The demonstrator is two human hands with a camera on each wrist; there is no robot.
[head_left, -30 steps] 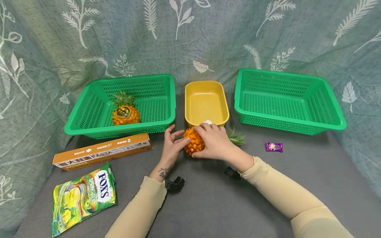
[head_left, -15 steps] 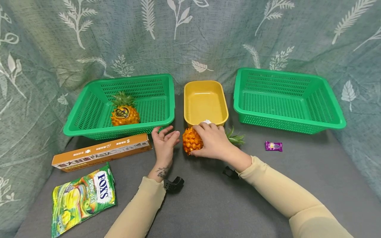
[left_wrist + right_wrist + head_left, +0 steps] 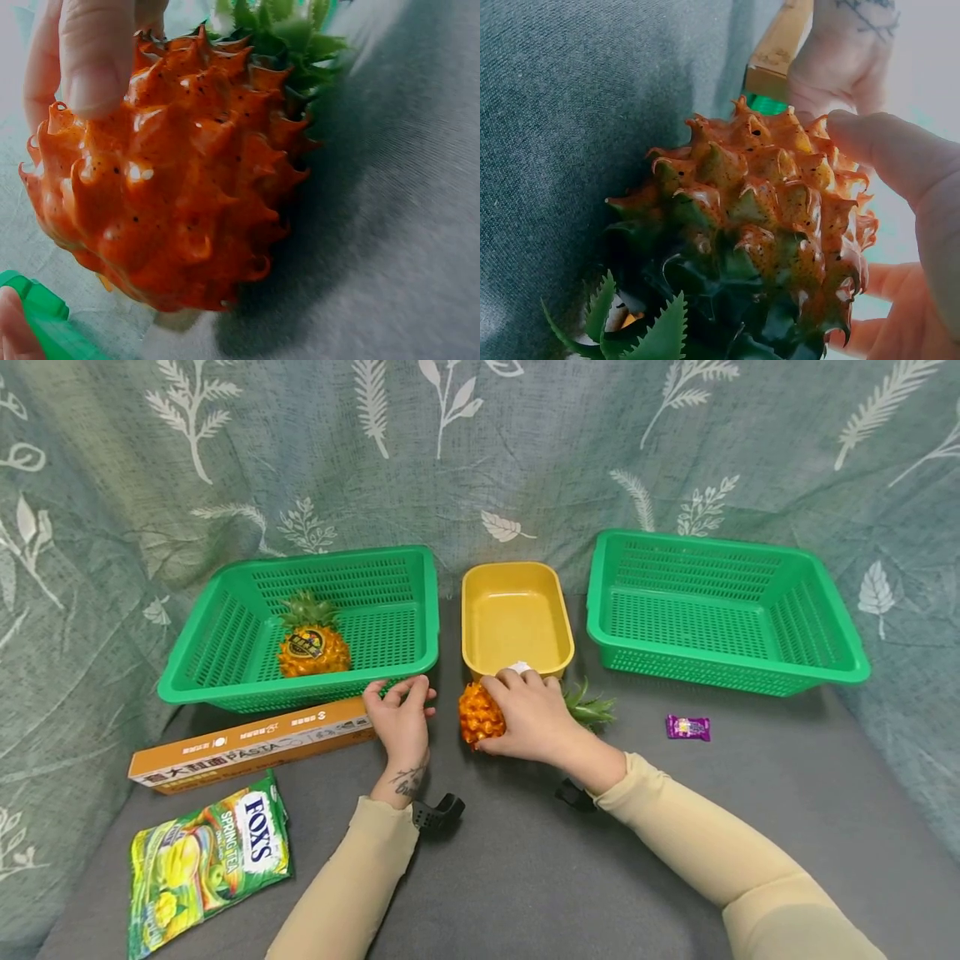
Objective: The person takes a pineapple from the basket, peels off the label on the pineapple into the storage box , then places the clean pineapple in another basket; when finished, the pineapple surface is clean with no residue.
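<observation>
My right hand (image 3: 534, 714) grips a small orange pineapple (image 3: 480, 713) with a spiky rind, lying on its side in front of the yellow tub. Its green crown (image 3: 588, 706) sticks out to the right of the hand. The right wrist view shows the thumb (image 3: 889, 150) along one side of the rind and fingers on the other. A scrap of white shows beyond the knuckles. My left hand (image 3: 401, 718) holds nothing, its fingers loosely bent between the pasta box and the pineapple, near the left green basket's front rim. In the left wrist view, only its fingertips (image 3: 15, 330) show.
A second pineapple (image 3: 313, 647) sits in the left green basket (image 3: 300, 687). The yellow tub (image 3: 517, 602) stands between it and the right green basket (image 3: 727, 672). A pasta box (image 3: 255, 743) and Fox's candy bag (image 3: 210, 864) lie left; a purple wrapped candy (image 3: 687, 727) lies right.
My left hand has let go of the pineapple and moved left toward the pasta box's end. The right hand keeps its hold, and the pineapple stays in place.
</observation>
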